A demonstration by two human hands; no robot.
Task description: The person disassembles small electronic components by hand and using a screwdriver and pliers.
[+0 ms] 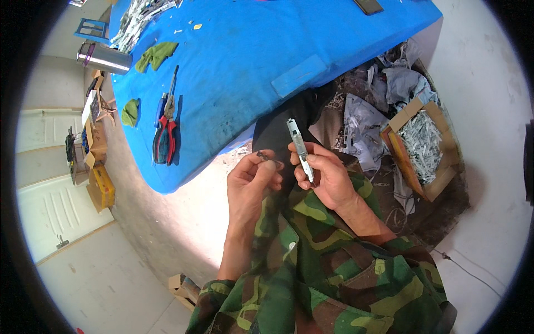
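My right hand (329, 177) is closed round a slim white-and-grey metal part (299, 146), which stands nearly upright between thumb and fingers. Its slotted upper end points away from me. Just to the left, my left hand (247, 181) pinches a small dark piece (262, 156) between thumb and fingertips; its exact kind is too small to make out. The two hands are a little apart, above my lap. On the blue-covered table (222, 83) ahead lie pliers (166, 125) with red-and-dark handles, and a screwdriver (160, 110) with a blue handle lies against them.
Green gloves or rags (157, 55) and a steel flask (105, 58) are on the table's left, near a pile of metal strips (139, 22). At my right stands an open cardboard box (411, 111) full of similar silvery parts, beside grey plastic bags (361, 125). A phone (368, 5) lies at the far edge.
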